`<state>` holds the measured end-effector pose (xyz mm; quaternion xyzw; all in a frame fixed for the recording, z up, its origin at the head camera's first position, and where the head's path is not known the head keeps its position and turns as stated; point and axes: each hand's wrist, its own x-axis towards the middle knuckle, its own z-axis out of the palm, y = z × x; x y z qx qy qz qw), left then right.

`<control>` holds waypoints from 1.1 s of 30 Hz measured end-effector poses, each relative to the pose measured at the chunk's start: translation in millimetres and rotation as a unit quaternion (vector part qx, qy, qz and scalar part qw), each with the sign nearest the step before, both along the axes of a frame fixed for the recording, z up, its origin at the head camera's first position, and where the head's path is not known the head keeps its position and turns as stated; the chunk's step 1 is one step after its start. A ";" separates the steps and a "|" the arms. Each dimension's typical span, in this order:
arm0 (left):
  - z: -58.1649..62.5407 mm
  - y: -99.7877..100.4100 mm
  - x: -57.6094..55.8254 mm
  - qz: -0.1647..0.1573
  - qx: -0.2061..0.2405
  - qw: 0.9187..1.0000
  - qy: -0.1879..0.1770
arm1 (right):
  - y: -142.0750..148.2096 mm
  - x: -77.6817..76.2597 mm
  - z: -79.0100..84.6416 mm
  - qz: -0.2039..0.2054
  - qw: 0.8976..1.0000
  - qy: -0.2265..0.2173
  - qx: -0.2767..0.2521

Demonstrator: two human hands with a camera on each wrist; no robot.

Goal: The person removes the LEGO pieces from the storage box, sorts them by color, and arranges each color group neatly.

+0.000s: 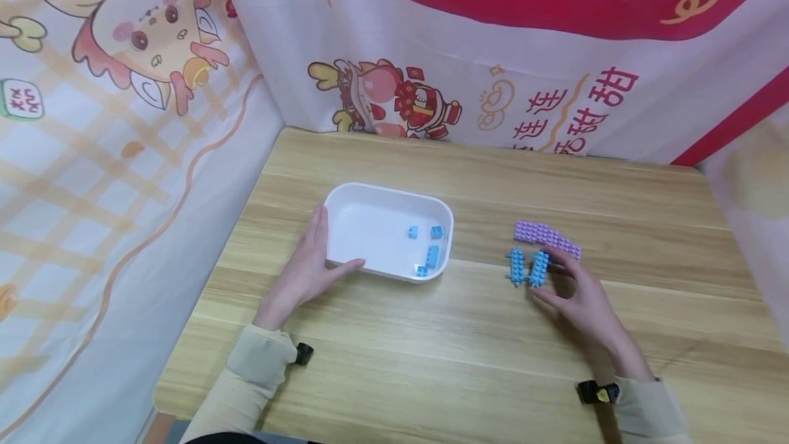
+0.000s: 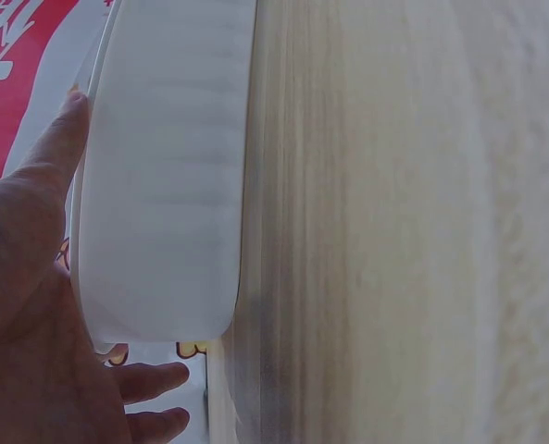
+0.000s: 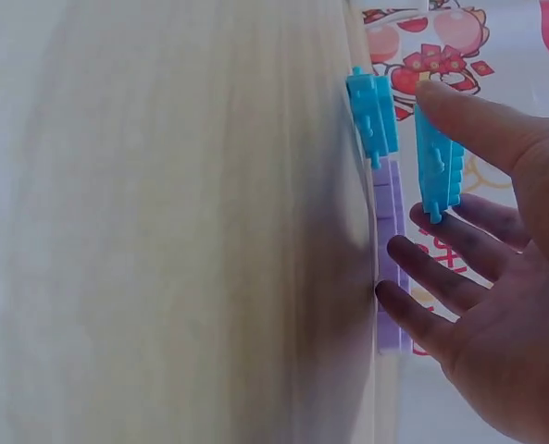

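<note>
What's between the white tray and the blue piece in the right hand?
Head view: the other blue piece, then bare tabletop up to the tray.

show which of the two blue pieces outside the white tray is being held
The blue piece on the right, pinched by the right hand; the left blue piece is untouched.

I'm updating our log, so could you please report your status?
Left hand touching box. Right hand pinching blue block, lifted. Second block close by; nothing visibly in the way.
</note>
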<state>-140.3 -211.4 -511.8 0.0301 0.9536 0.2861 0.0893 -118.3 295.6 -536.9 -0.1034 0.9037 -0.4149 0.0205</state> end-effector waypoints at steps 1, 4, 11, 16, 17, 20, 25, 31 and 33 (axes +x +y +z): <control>0.2 0.2 0.3 0.001 0.001 1.000 -0.001 | 0.9 0.1 -0.7 0.001 1.000 0.002 0.007; 0.9 0.4 0.5 0.002 0.000 1.000 0.000 | 2.9 -0.3 -2.4 0.002 1.000 0.005 0.030; 0.7 0.1 -1.0 -0.001 -0.004 1.000 -0.001 | 5.2 0.4 -3.1 0.011 0.996 -0.011 0.087; 0.6 0.4 -0.8 -0.001 -0.005 1.000 -0.001 | 4.4 -0.6 -2.9 0.021 0.993 -0.019 0.111; 0.7 0.5 -0.7 -0.001 -0.005 1.000 -0.002 | 4.2 -0.7 -3.1 0.023 0.993 -0.018 0.115; 0.6 0.1 -0.4 0.001 -0.005 1.000 -0.002 | 3.3 -1.1 -2.7 0.027 0.992 -0.022 0.122; 0.5 -1.0 0.0 0.003 -0.002 1.000 -0.001 | 1.1 -0.8 1.4 0.033 0.991 -0.044 0.126; 0.1 -1.7 0.6 0.005 -0.002 1.000 -0.001 | -3.5 0.3 6.1 0.012 0.995 -0.017 0.094; 0.0 -1.8 0.8 0.005 -0.001 1.000 -0.003 | -8.0 -1.9 7.9 0.001 0.997 0.012 0.076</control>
